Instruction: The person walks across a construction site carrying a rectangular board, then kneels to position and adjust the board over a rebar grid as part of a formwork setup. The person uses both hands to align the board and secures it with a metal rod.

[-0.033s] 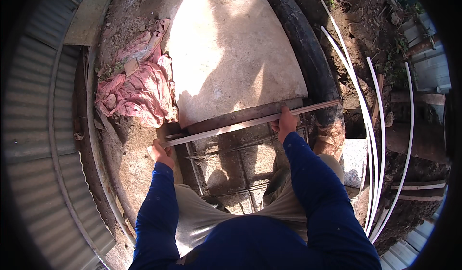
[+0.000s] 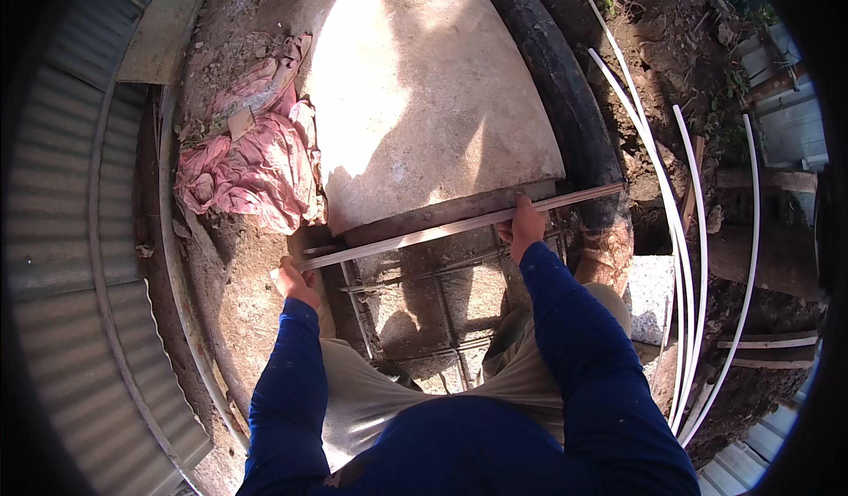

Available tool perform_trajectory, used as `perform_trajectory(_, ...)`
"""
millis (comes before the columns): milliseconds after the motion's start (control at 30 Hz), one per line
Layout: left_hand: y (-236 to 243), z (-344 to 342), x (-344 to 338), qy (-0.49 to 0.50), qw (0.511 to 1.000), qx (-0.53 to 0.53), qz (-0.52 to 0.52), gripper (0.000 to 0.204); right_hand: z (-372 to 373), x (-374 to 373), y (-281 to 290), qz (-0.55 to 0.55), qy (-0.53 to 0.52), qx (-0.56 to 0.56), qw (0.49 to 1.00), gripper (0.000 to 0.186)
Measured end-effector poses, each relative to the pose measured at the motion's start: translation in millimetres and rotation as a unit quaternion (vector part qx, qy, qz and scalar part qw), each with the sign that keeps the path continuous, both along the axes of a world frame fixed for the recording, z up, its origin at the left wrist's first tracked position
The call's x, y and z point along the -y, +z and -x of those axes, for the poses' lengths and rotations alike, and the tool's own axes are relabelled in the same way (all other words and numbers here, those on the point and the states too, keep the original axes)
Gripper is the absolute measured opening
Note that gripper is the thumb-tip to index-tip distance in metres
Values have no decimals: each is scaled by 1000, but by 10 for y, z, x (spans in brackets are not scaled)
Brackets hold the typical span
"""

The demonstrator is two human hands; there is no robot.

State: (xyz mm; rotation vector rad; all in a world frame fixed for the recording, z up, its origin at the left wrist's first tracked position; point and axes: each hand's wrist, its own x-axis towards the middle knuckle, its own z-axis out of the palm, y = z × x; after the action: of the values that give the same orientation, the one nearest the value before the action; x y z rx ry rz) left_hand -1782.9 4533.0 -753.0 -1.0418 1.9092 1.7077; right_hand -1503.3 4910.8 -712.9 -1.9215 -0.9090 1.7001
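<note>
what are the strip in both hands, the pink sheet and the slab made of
Long strip: probably bare wood, with lines like grain along it. Crumpled pink sheet: likely matte fabric, given its soft folds, possibly plastic. Pale slab: apparently rough concrete, from its mottled surface.

Hard sunlight from above overexposes the left of the broad pale concrete slab (image 2: pixel 450 156); shadow dims its right side. Sun patches dapple the dark metal rebar grid (image 2: pixel 444 310). The long thin wooden strip (image 2: pixel 424 234) looks crisp; grey corrugated metal sheets (image 2: pixel 53 204) bow toward the black fisheye rim, perhaps softening slightly.
</note>
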Motion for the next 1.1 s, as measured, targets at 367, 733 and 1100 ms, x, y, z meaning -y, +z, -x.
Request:
perform_trajectory(367, -5, 17, -63, -5, 999, -26, -19, 24, 46, -83, -29, 5, -3, -24, 1000, 37)
perform_trajectory(733, -89, 50, -16, -23, 999, -19, -22, 27, 39, -91, -40, 1, 10, -4, 1000, 39)
perform_trajectory(1100, 17, 72, -81, 8, 1000, 3, 1, 28, 62, -70, -6, -5, 7, -12, 1000, 40)
